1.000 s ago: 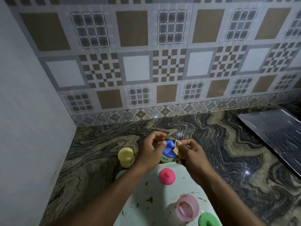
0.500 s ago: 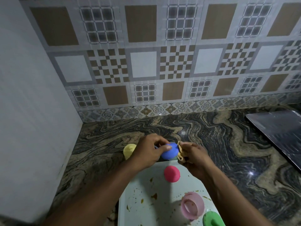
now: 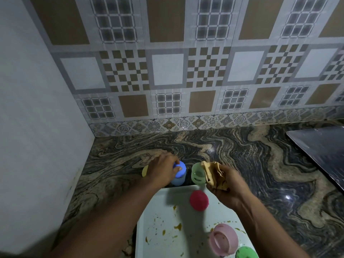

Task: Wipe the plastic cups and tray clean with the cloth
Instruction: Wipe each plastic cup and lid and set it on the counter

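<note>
Blue cup and cloth now apart.
Left hand grips the cup on the counter; right hand clutches the cloth.

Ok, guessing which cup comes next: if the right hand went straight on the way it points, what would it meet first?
Most likely the light green cup, just ahead of the cloth the right hand grips; whether they touch is unclear.
</note>
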